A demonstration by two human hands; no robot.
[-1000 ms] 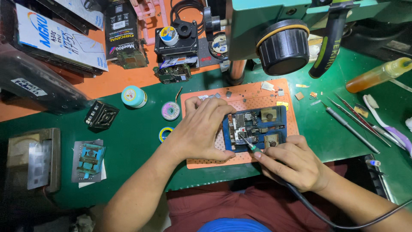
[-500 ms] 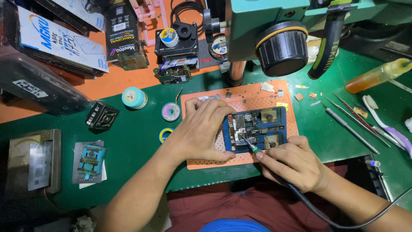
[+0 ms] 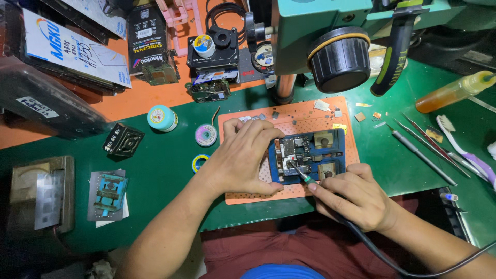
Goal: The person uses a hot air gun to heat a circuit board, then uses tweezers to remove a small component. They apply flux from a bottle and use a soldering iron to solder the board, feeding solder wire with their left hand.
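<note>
Blue fixture [image 3: 330, 155] on the orange mat [image 3: 248, 196] near the desk's front edge holds a circuit board [image 3: 299, 155], the left hand [image 3: 245, 155] spread flat steadying it, the right hand [image 3: 354, 199] pinching a soldering iron [image 3: 299, 173], its tip touching the board; soldering looks underway, demanding a steady tip.

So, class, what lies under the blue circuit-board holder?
The blue circuit-board holder rests on an orange perforated mat over green table covering. The left hand covers the mat's left part.
</note>
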